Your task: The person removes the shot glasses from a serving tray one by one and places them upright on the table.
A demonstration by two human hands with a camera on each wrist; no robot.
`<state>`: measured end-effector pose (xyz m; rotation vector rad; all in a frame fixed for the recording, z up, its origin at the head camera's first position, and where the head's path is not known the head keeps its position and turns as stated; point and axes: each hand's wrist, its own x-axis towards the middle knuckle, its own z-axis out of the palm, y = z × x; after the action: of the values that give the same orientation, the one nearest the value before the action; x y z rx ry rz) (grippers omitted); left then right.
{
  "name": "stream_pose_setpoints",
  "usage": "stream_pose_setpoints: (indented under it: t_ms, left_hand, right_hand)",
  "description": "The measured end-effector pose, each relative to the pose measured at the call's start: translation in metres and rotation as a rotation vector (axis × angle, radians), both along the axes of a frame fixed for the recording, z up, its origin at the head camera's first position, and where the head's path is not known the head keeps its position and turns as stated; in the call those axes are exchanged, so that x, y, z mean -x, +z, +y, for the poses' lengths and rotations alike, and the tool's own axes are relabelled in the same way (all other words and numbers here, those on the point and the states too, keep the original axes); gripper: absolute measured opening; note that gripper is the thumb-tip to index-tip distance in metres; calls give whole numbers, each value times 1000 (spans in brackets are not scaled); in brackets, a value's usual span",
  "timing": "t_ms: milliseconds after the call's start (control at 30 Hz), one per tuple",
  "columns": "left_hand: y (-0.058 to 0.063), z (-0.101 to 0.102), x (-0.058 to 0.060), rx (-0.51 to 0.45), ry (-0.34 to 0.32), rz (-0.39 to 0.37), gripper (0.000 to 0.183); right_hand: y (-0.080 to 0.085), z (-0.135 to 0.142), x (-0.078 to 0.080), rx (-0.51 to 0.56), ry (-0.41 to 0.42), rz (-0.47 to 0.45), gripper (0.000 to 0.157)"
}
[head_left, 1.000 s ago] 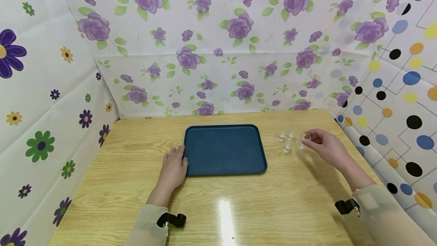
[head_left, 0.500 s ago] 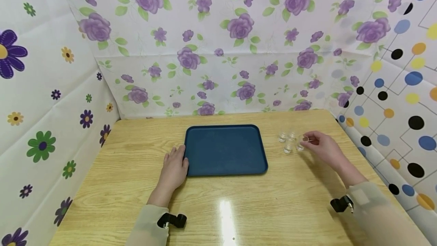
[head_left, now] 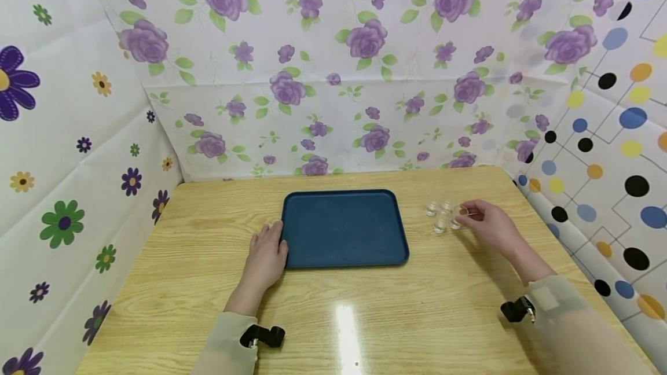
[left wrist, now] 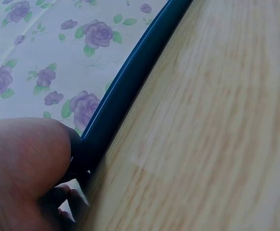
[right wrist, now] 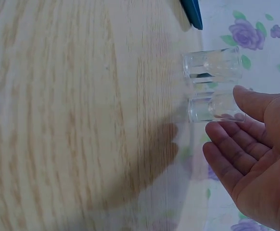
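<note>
A small clear shot glass (head_left: 455,222) stands upright at the fingertips of my right hand (head_left: 488,225). Thumb and fingers pinch it near its rim, and the right wrist view shows the held shot glass (right wrist: 210,108) right beside another shot glass (right wrist: 212,66). Several like it form a tight cluster, among them a front shot glass (head_left: 440,224) and a back left one. My left hand (head_left: 266,256) rests along the left edge of a dark blue rectangular tray (head_left: 344,230), fingers fairly straight. In the left wrist view its thumb lies against the tray's side wall (left wrist: 125,82).
The wooden table (head_left: 323,294) carries the tray in the middle and the glasses to its right. A floral cloth (head_left: 333,80) hangs behind, with a dotted cloth (head_left: 620,149) along the right and a flowered cloth (head_left: 68,149) along the left.
My right hand has moved slightly left with the pinched shot glass, bringing it up close to the other glasses. The left hand and the tray have kept their places.
</note>
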<state>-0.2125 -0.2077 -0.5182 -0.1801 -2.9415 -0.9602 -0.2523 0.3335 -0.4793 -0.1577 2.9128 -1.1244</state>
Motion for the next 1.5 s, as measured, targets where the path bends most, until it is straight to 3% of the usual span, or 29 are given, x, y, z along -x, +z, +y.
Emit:
stream_pose_setpoints:
  t_ms: [1200, 1333, 1500]
  left_hand:
    - [2, 1, -1, 10, -1, 6, 57]
    - [5, 1, -1, 45, -15, -2, 58]
    - [8, 0, -3, 99, -21, 13, 57]
  right_hand:
    - [1, -4, -7, 22, 21, 0, 67]
    - [9, -8, -14, -23, 11, 41, 75]
    - [21, -24, -25, -116, 17, 180, 75]
